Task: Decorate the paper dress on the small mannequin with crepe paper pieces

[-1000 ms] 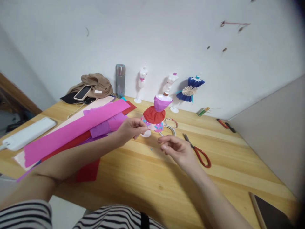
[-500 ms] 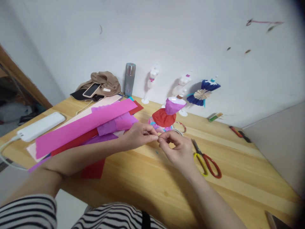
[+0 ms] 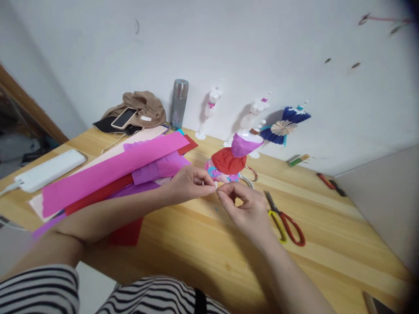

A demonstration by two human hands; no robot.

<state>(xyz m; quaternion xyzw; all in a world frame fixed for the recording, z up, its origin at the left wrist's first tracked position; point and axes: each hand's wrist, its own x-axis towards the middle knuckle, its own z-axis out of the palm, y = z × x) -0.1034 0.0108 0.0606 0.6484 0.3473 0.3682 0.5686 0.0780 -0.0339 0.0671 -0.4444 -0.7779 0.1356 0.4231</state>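
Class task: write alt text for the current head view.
A left hand and right hand, both pinched, nearly meet over a wooden table, before a dress form in purple and red; coloured sheets lie left, scissors right.

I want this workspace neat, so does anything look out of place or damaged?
The plain white wall has dark spots and a reddish streak at upper right, like blemishes. On the pale wooden table, a tiny blue speck lies near the right hand, like a stray scrap, and the pile of coloured paper sheets looks loosely heaped.
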